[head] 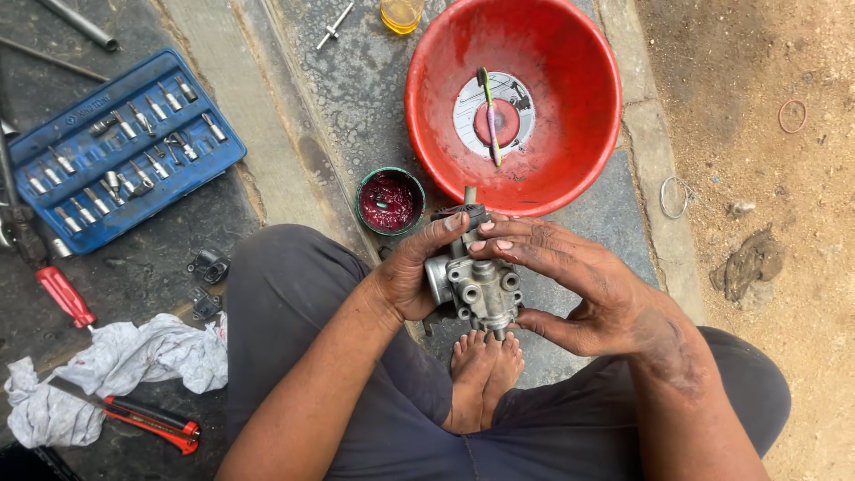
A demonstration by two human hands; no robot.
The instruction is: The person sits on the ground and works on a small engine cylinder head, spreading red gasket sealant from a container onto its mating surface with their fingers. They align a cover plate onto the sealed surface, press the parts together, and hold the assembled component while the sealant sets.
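— What do I have on the head camera?
— I see the left hand [411, 278] and right hand [570, 281] clasped around a grey metal carburettor [476, 287] above bare feet [485, 363].
— Beyond it?
— A red basin [570, 169] holding what's probably a toothbrush [489, 116], a small red-filled tin [389, 201] beside it.

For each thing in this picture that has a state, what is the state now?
carburetor: held in both hands, above the feet.
left hand: closed around the carburetor.
right hand: fingers on the carburetor's top.
socket set case: open, bits inside.
red basin: upright, a toothbrush inside.
small green tin: open, red grease inside.
white rag: crumpled on ground.
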